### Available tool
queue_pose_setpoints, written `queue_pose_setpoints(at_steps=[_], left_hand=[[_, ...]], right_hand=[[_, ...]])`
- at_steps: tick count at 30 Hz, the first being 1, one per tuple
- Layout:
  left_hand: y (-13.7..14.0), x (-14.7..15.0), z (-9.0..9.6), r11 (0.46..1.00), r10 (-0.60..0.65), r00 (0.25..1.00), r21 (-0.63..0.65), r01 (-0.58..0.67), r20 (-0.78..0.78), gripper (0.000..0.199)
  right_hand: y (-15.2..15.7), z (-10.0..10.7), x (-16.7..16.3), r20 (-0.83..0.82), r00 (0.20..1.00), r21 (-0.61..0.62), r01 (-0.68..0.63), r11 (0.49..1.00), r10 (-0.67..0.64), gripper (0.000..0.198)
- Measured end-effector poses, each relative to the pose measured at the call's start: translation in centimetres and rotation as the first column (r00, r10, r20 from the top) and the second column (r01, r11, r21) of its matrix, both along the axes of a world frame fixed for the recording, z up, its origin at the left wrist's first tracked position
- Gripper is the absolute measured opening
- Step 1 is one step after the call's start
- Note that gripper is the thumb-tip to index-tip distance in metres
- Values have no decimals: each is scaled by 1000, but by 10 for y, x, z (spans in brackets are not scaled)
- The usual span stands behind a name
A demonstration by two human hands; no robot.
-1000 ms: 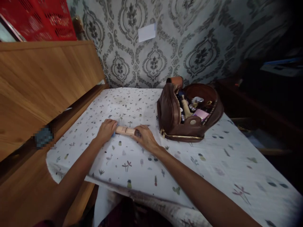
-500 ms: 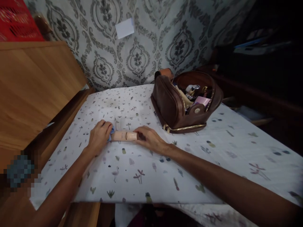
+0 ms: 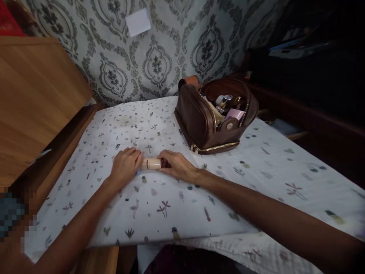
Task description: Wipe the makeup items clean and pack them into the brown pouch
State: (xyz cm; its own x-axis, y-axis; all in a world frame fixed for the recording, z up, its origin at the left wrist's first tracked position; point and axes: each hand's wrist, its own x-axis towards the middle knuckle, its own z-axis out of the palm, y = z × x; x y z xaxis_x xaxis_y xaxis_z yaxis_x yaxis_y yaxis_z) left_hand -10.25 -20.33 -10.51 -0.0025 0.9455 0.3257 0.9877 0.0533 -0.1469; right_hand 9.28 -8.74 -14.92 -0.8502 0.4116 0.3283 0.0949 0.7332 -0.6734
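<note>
Squarely between both hands, near the left-centre of the scene, lies the beige tube (image 3: 152, 163), held sideways, low over the cloth-covered worktop (image 3: 108, 213); whether it touches the cloth I cannot tell. The left hand (image 3: 124, 166) has its grip curled over the tube's left end, with a scrap of blue cloth (image 3: 138, 172) peeping out below the fingers; the right hand (image 3: 179, 166) has its grip pinched, thumb and fingers, about the right end, where a dark part, perhaps a cap, shows.

The tube looks light and fairly stiff, likely smooth plastic, and so apt to slide or turn in the fingers; a hold on the pale middle of the body would be surest, since a pull on the dark end might loosen it, if it is a cap; it does not look fragile.

Farther off, to the right, the brown bag (image 3: 194, 118) sits unzipped on the worktop, a pink box (image 3: 235, 114) and other small items inside; on the far wall hangs a white paper (image 3: 138, 22); a wooden panel (image 3: 34, 99) stands along the left.
</note>
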Motion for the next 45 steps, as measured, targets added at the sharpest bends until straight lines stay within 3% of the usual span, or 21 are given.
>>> queue_pose_setpoints(at_steps=[5, 10, 16, 23, 28, 32, 34, 38, 45], left_hand=[[-26, -11, -6, 988, 117, 993, 101, -114, -27, 39], [-42, -3, -10, 984, 108, 990, 155, -92, -96, 36], [-57, -3, -6, 980, 132, 985, 164, -114, -107, 34], [-61, -6, 7, 974, 201, 962, 138, -178, -184, 37], [-45, 25, 23, 960, 175, 960, 255, -118, -217, 35], [-22, 61, 15, 993, -9, 986, 114, 28, -166, 33], [-15, 68, 8, 999, -32, 990, 4, 33, -137, 33], [-21, 55, 4, 992, 99, 993, -67, -103, -62, 36], [-64, 7, 10, 954, 282, 956, -128, -271, 83, 35]], right_hand=[[-3, 2, 0, 18, 999, -1, -26, 1000, 26, 27], [-5, 5, 0, 65, 993, 150, -110, 983, 101, 39], [-8, 5, -2, 73, 992, 244, -122, 962, 107, 30], [-7, 7, 2, 59, 988, 236, -154, 959, 144, 32], [-5, 6, 1, 44, 988, 250, -152, 956, 146, 30], [-6, 4, -3, 53, 991, 256, -130, 958, 121, 31], [-7, 4, -4, 64, 991, 246, -129, 961, 117, 32], [-8, 2, -5, 42, 989, 192, -146, 970, 140, 31], [-9, 1, -2, 51, 985, 177, -169, 970, 162, 23]])
